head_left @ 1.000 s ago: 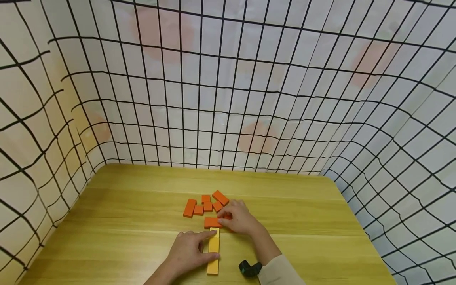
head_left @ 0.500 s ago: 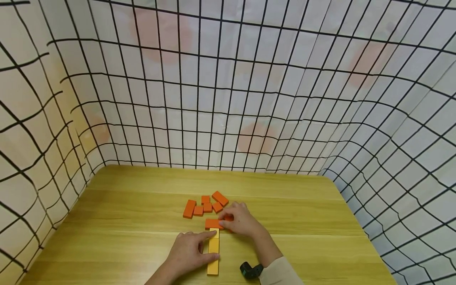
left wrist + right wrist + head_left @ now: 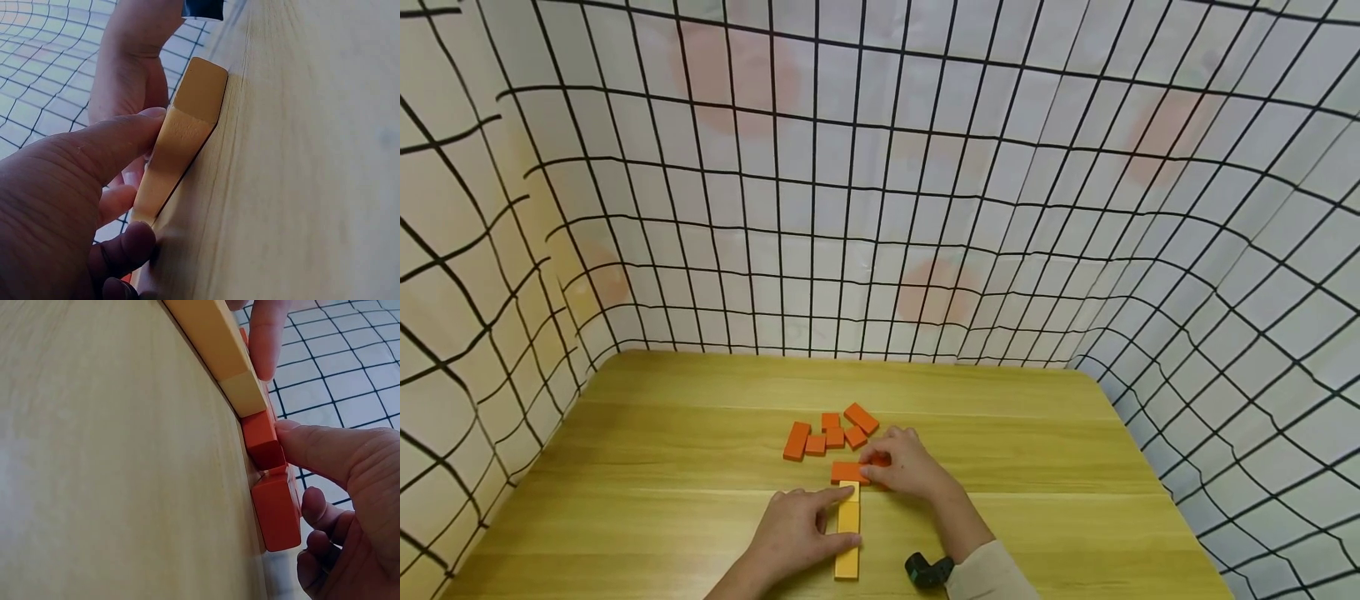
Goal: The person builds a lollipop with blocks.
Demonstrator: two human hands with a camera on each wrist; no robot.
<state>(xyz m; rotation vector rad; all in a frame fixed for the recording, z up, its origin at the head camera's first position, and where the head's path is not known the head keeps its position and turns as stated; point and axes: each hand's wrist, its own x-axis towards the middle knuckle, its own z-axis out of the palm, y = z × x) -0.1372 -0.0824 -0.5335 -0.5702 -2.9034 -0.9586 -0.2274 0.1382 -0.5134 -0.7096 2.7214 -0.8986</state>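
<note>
A row of yellow blocks (image 3: 847, 518) lies end to end on the table, a paler short block at its far end. My left hand (image 3: 793, 529) rests its outstretched index finger on the far part of the row and its thumb on the nearer part. Across the far end lies an orange block (image 3: 846, 472), crosswise like a T. My right hand (image 3: 906, 462) grips the right end of that block, thumb on top. In the right wrist view the orange block (image 3: 262, 440) meets the pale yellow end, and another orange block (image 3: 276, 509) sits beside it, below the curled fingers.
Several loose orange blocks (image 3: 835, 437), long and short, lie beyond the hands. A small black object (image 3: 927, 570) sits beside the right sleeve (image 3: 988, 575). Light sheeting with a black grid (image 3: 820, 208) walls the wooden table (image 3: 1037, 467) at the back and sides.
The crosswise orange block has slid slightly right over the end of the yellow row, with the right hand on it. The left hand has stayed on the yellow blocks. The head view has shifted slightly.
</note>
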